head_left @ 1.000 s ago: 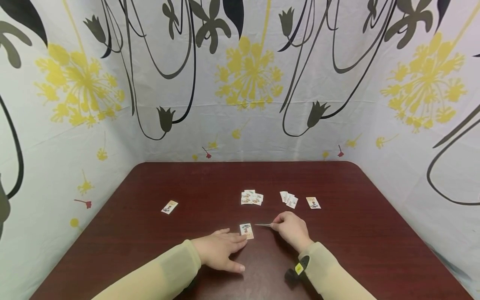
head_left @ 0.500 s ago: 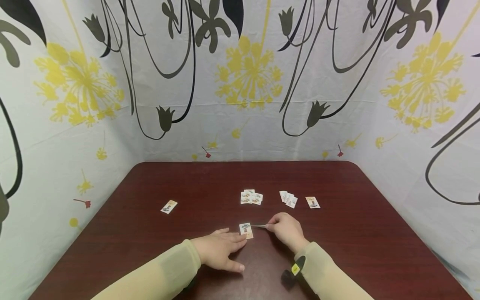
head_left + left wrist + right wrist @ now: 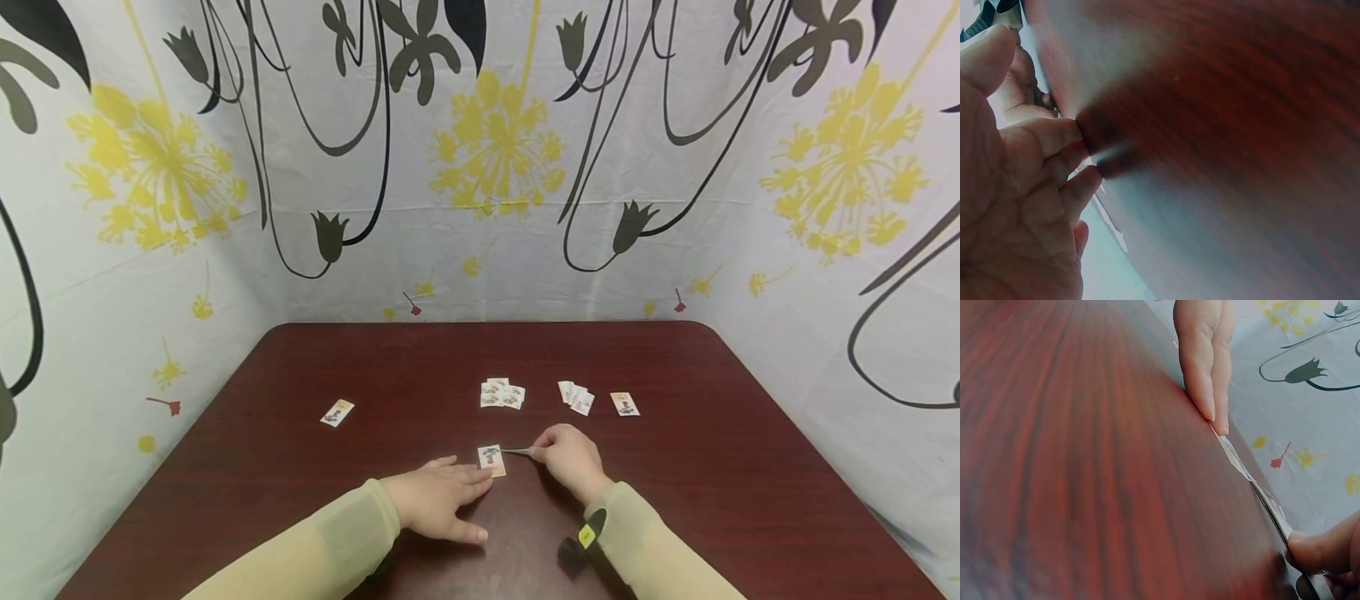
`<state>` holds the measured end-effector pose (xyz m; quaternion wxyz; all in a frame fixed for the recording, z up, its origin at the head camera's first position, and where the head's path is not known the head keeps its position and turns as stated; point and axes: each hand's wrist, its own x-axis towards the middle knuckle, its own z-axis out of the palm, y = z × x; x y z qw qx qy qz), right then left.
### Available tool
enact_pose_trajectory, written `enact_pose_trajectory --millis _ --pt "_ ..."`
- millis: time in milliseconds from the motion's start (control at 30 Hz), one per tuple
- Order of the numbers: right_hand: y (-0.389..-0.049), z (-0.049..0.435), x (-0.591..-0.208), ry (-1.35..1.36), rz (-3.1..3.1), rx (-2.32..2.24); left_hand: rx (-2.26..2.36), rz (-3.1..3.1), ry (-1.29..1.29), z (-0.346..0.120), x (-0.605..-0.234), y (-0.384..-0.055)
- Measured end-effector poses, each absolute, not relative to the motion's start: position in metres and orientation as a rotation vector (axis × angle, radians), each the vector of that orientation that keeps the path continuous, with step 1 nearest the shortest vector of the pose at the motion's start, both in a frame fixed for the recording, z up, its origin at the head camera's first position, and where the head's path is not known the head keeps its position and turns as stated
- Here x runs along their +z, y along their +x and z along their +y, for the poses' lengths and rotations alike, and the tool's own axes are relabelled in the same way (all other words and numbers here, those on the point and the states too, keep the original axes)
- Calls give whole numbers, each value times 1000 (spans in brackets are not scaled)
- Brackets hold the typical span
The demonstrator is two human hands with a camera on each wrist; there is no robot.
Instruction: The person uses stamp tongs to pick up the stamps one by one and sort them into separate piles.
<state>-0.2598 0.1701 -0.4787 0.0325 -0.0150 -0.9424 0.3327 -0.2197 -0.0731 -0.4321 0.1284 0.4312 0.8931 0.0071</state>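
A small white card (image 3: 491,458) printed with a figure lies at the table's middle. My left hand (image 3: 435,498) rests flat with fingers spread, and its fingertips press the card's lower edge. In the left wrist view the palm of my left hand (image 3: 1022,206) fills the left side. My right hand (image 3: 573,458) pinches a pair of slim metal tweezers (image 3: 517,452), held low and pointing left. The tweezers' tip overlaps the card's right edge. In the right wrist view the tweezers (image 3: 1269,512) meet the card (image 3: 1232,453), which shows nearly edge-on under the left fingertips.
Beyond the hands lie two clusters of small cards, one central (image 3: 502,394) and one further right (image 3: 576,397). Single cards lie at right (image 3: 625,404) and left (image 3: 337,413). The dark red table (image 3: 390,358) is enclosed by patterned cloth (image 3: 480,267).
My right hand has moved a little left, bringing the tweezers' tip from just beside the card onto its right edge. The left hand has kept its place.
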Motion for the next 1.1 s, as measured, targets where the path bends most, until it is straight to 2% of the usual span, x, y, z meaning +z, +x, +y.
enact_pose_trajectory --millis 1100 --pt "-251 179 -475 -65 -2940 1030 9 2720 1148 -74 -436 -227"
